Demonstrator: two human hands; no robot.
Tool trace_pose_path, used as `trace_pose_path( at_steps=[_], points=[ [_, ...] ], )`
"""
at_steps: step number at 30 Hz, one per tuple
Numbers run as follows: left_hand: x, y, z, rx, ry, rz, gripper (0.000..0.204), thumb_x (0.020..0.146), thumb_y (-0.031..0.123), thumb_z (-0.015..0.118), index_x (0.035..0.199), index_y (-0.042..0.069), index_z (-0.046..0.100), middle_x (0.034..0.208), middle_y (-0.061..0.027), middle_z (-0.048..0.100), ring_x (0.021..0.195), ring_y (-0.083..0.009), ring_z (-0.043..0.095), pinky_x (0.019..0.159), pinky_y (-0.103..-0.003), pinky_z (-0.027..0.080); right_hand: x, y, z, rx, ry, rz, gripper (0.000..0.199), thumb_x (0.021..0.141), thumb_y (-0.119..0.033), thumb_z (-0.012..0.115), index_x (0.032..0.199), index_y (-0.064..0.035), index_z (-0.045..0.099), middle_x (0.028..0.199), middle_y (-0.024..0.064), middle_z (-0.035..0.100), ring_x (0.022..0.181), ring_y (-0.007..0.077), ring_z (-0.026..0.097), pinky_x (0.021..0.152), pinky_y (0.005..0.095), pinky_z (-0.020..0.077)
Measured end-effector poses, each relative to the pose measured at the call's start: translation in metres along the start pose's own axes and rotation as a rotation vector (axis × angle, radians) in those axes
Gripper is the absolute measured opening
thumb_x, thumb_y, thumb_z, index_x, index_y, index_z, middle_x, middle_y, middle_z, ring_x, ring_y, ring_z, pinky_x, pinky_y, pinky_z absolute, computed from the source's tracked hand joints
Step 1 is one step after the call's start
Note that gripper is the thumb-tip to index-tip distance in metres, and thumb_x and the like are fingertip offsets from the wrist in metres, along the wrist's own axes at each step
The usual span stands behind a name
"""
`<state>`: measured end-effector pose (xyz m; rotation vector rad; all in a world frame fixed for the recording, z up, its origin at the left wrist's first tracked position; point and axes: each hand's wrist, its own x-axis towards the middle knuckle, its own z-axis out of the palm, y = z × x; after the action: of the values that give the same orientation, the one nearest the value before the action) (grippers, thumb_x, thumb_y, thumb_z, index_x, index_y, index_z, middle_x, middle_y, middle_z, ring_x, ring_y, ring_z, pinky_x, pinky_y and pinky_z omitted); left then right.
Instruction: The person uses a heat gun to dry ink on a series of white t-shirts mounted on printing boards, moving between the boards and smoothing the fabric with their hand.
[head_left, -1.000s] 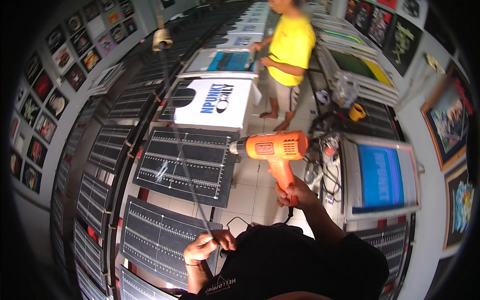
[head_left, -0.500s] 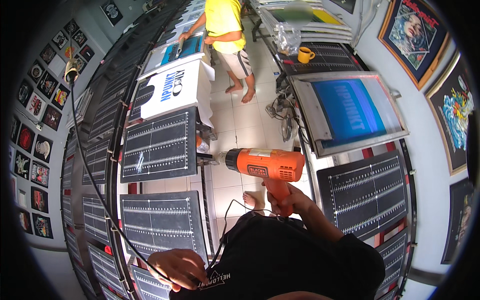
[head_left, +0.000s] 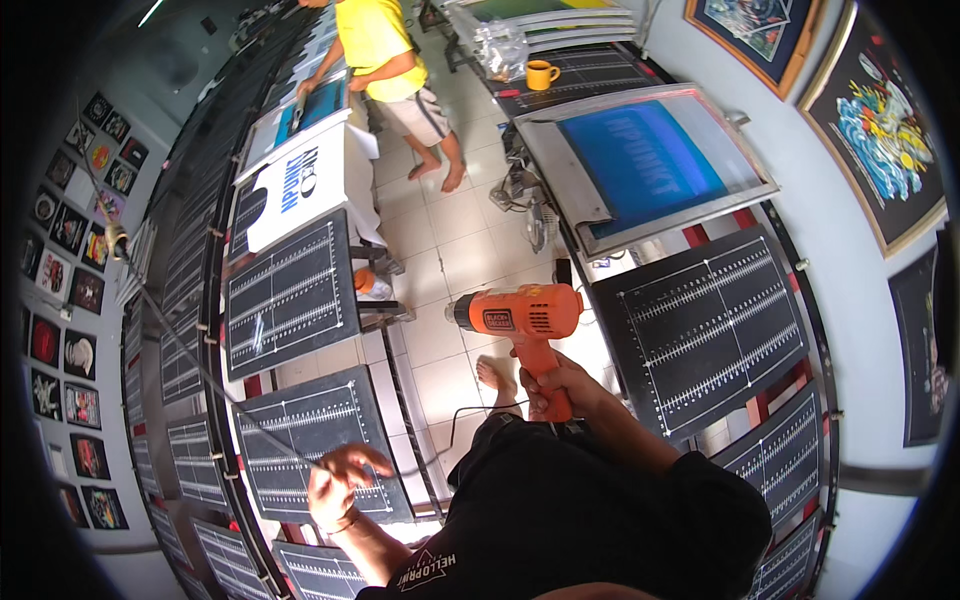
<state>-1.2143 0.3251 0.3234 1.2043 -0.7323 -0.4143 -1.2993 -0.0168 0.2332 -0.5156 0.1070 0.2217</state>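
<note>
My right hand (head_left: 577, 388) is wrapped round the handle of an orange heat gun (head_left: 535, 312), held over the aisle with its dark nozzle toward the left. At the lower left, my left hand (head_left: 338, 490) is raised above a black printing board (head_left: 310, 420), its fingers bent. A dark power cord (head_left: 215, 375) slants down from a hanging connector (head_left: 117, 243) to these fingers, which seem to pinch it. On the hand's other side the cord continues toward the heat gun. How firmly the fingers hold it is blurred.
Rows of black boards (head_left: 705, 330) flank the tiled aisle (head_left: 425, 215). A framed screen (head_left: 640, 165) with blue ink lies at right, a yellow mug (head_left: 541, 74) beyond it. A person in a yellow shirt (head_left: 375, 45) works at far left, near a printed white shirt (head_left: 320, 190).
My left hand has moved up and forward, away from my shirt, over the board. My right hand still grips the heat gun. The whole view has shifted.
</note>
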Motion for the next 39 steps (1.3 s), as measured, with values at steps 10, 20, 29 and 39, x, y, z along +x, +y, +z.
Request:
trace_pose_path(
  at_steps=[10,20,29,39],
  points=[
    [0.058,-0.079,-0.011,-0.125,0.194,-0.181,0.033,0.101,0.028,0.042,0.096,-0.001,0.055,0.095,-0.0161,0.06,0.087,-0.0258,0.058,0.081,-0.038,0.048,-0.002,-0.015,-0.006,-0.177,0.131,-0.145,0.041,0.09,-0.019,0.054,0.125,-0.0017,0.041,0.091,0.0071,0.055,0.073,0.0135,0.055,0.067,0.0271,0.047],
    [0.147,-0.122,0.018,0.032,-0.116,-0.408,0.04,0.103,0.028,0.035,0.117,-0.004,0.054,0.099,-0.0113,0.063,0.09,-0.0171,0.059,0.084,-0.031,0.045,0.111,-0.042,0.047,-0.597,0.021,-0.226,0.054,0.096,-0.032,0.052,0.135,-0.0019,0.032,0.111,0.006,0.056,0.095,0.0086,0.051,0.083,0.0277,0.0442],
    [0.235,-0.165,-0.037,-0.015,0.023,-0.372,0.038,0.079,0.016,0.074,0.108,-0.001,0.056,0.097,-0.0049,0.062,0.088,-0.0136,0.06,0.077,-0.029,0.049,0.211,-0.07,0.042,-0.887,0.094,-0.076,0.063,0.092,-0.03,0.058,0.138,0.0021,0.027,0.101,0.0165,0.057,0.084,0.0171,0.06,0.072,0.0308,0.0492],
    [0.297,-0.197,-0.102,-0.037,-0.114,-0.478,0.056,0.076,0.027,0.076,0.117,0.0,0.048,0.097,-0.0092,0.062,0.085,-0.0165,0.062,0.075,-0.03,0.052,0.238,-0.164,-0.106,-1.934,1.31,-0.169,0.049,0.079,-0.031,0.07,0.116,-0.003,0.056,0.113,0.0158,0.059,0.106,0.0342,0.054,0.091,0.0434,0.0432]
  ],
)
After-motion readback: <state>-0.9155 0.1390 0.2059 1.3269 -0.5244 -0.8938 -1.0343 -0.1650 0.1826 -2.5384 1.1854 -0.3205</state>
